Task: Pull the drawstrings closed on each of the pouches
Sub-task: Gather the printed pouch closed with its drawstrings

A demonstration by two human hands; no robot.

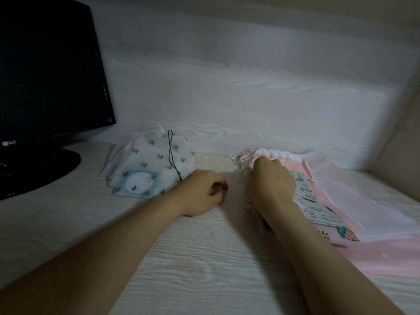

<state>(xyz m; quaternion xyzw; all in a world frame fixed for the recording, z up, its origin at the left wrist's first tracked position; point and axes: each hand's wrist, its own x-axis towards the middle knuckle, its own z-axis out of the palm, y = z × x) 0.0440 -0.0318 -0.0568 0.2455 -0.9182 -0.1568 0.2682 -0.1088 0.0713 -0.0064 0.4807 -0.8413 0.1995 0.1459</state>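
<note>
Pale wood desk (204,264); LG monitor (45,64) left. Left hand (200,193) fingers (218,186) curled, empty; right hand (270,180) on pouches (318,201), fingers hidden.

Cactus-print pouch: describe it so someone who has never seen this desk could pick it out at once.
Find the black LG monitor at the left of the desk. Right of its round base lies the cactus-print pouch, topping a small white stack. Unlike the pink pouches by the right hand, it is white with green cacti, a teal label and a dark cord.
</note>
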